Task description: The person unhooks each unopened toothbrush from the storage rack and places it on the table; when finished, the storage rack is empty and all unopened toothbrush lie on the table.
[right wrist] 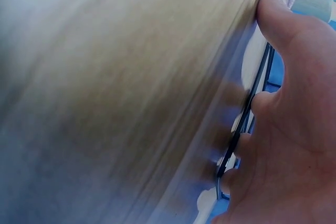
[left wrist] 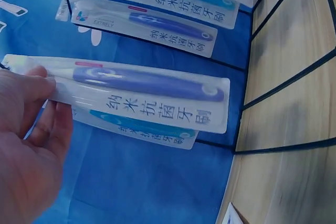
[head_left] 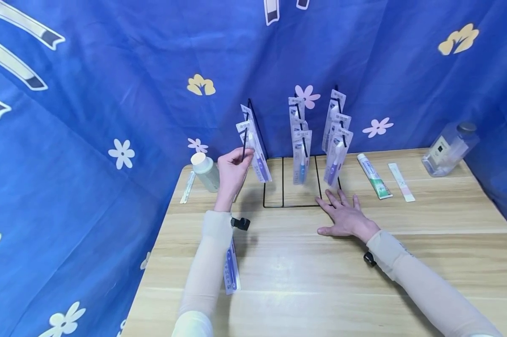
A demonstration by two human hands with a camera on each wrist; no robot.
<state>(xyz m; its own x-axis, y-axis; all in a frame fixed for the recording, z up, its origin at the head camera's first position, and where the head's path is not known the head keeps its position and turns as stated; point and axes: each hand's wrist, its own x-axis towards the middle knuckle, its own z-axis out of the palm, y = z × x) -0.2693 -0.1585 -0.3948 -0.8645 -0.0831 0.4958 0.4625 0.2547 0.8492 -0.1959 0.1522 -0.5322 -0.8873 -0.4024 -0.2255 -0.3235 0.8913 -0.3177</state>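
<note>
At the left side of a black wire rack [head_left: 283,187], my left hand [head_left: 233,172] pinches the upper end of a packaged toothbrush [left wrist: 152,90] between thumb and fingers. Its handle is purple, and another pack with a blue handle [left wrist: 142,124] hangs behind it. Whether the held pack bears on its hook cannot be told. My right hand [head_left: 345,219] lies palm down with fingers spread on the table, its fingertips at the rack's front right corner. More packaged toothbrushes hang in the middle row [head_left: 301,159] and the right row [head_left: 336,159].
A pale bottle [head_left: 208,174] and a slim packet [head_left: 187,188] are at left. Partly behind my left forearm lies a packaged toothbrush [head_left: 232,274]. To the right are a toothpaste tube [head_left: 374,177], a thin sachet [head_left: 401,182] and a clear bottle [head_left: 447,152]. Blue cloth [head_left: 152,107] hangs behind.
</note>
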